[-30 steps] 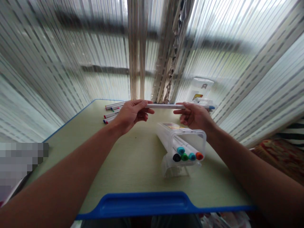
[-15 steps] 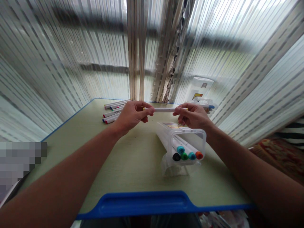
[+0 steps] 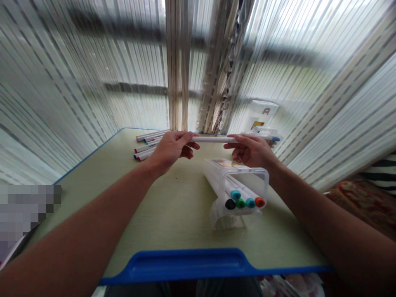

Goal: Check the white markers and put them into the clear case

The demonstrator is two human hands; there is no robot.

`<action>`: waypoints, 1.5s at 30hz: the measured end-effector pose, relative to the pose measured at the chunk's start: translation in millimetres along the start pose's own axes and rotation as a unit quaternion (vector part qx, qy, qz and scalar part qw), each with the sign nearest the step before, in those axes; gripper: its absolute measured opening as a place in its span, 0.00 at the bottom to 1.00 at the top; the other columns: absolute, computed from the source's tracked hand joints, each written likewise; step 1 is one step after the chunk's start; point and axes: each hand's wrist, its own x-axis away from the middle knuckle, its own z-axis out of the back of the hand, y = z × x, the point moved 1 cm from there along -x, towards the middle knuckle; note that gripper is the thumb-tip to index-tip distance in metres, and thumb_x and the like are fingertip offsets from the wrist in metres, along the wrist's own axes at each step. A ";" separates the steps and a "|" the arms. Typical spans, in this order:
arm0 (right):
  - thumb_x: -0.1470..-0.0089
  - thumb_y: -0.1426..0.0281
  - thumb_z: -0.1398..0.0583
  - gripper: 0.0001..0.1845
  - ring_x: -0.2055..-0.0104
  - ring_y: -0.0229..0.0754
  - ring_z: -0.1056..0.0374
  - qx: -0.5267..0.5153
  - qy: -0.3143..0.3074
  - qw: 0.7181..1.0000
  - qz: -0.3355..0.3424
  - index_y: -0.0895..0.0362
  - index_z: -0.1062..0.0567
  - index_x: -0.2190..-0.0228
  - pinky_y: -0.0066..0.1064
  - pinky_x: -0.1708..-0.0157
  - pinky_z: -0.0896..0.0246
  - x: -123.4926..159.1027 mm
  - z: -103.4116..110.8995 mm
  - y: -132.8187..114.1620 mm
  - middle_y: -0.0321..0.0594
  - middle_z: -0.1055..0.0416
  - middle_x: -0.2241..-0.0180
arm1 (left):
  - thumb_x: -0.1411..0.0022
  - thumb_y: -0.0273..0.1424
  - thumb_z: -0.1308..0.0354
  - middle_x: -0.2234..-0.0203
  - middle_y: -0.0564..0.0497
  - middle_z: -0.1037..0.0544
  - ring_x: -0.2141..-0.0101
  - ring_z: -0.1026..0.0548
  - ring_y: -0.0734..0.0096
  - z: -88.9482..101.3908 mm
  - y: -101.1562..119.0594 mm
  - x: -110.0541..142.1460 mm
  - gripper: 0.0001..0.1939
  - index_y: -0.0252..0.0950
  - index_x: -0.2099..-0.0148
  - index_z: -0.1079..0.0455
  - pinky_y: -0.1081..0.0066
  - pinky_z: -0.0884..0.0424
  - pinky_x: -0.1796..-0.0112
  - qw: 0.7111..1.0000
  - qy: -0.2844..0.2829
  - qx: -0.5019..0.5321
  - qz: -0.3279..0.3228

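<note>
A white marker (image 3: pixel 212 140) is held level above the far part of the table, one end in each hand. My left hand (image 3: pixel 176 147) pinches its left end and my right hand (image 3: pixel 249 147) pinches its right end; the fingers cover both tips. Behind and beside my left hand lie several white markers (image 3: pixel 150 144) with coloured ends. Below my right hand, a clear plastic case (image 3: pixel 266 181) rests on its side, its open end facing me. Inside it are several markers with black, green, blue and orange caps (image 3: pixel 259 201).
The pale table (image 3: pixel 167 214) has a blue rim with a moulded tray (image 3: pixel 188 264) at the near edge. A clear plastic package (image 3: pixel 262 113) stands at the back right. String curtains (image 3: pixel 139 66) hang behind the table. Patterned fabric (image 3: pixel 355 202) lies off to the right.
The marker has shifted slightly up and leftward between my hands. My left fingers have moved along its left end, covering the tip, and my right fingers have straightened a little.
</note>
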 end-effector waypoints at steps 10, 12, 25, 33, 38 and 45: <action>0.43 0.68 0.39 0.10 0.83 0.35 0.31 -0.004 -0.002 1.000 -0.016 0.60 0.20 0.62 0.25 0.86 0.42 2.1 -0.7 -3.5 0.43 0.19 0.72 | 0.28 0.30 0.47 0.80 0.50 0.24 0.83 0.29 0.76 0.3 -0.7 -0.8 0.13 0.28 0.59 0.24 0.75 0.31 0.79 1.000 0.019 0.004 0.006; 0.44 0.66 0.37 0.10 0.83 0.35 0.31 0.004 -0.004 1.000 -0.005 0.59 0.20 0.62 0.25 0.86 0.42 1.7 0.0 -2.5 0.43 0.19 0.71 | 0.31 0.32 0.42 0.80 0.50 0.24 0.82 0.29 0.77 0.6 -0.7 0.1 0.11 0.29 0.62 0.24 0.75 0.31 0.78 1.000 0.013 -0.018 -0.007; 0.58 0.61 0.24 0.19 0.83 0.32 0.31 0.053 -0.030 0.997 0.051 0.58 0.19 0.67 0.23 0.85 0.41 -1.4 2.9 9.0 0.39 0.20 0.74 | 0.45 0.33 0.29 0.80 0.52 0.24 0.81 0.29 0.77 2.0 0.6 4.2 0.12 0.31 0.61 0.23 0.75 0.36 0.78 0.975 0.005 -0.199 -0.098; 0.60 0.62 0.24 0.19 0.83 0.31 0.33 0.058 -0.024 0.996 0.062 0.59 0.18 0.67 0.24 0.85 0.41 -0.5 1.3 7.9 0.37 0.22 0.76 | 0.46 0.36 0.28 0.80 0.52 0.23 0.81 0.30 0.77 4.2 0.0 3.9 0.15 0.31 0.60 0.21 0.75 0.35 0.78 0.983 -0.003 -0.153 -0.097; 0.58 0.62 0.25 0.18 0.83 0.31 0.32 0.027 -0.018 0.998 0.048 0.57 0.18 0.65 0.23 0.85 0.43 -0.6 2.0 4.5 0.39 0.20 0.73 | 0.48 0.37 0.26 0.73 0.48 0.19 0.79 0.28 0.78 5.1 -0.7 0.4 0.18 0.30 0.58 0.20 0.74 0.30 0.75 0.997 -0.007 -0.040 -0.073; 0.50 0.59 0.30 0.18 0.82 0.33 0.32 0.000 -0.025 0.999 0.030 0.56 0.19 0.61 0.25 0.85 0.42 0.3 2.3 -3.1 0.41 0.18 0.70 | 0.37 0.33 0.35 0.72 0.45 0.18 0.79 0.27 0.77 1.5 2.3 1.6 0.12 0.28 0.56 0.21 0.75 0.29 0.75 0.998 -0.005 0.056 -0.015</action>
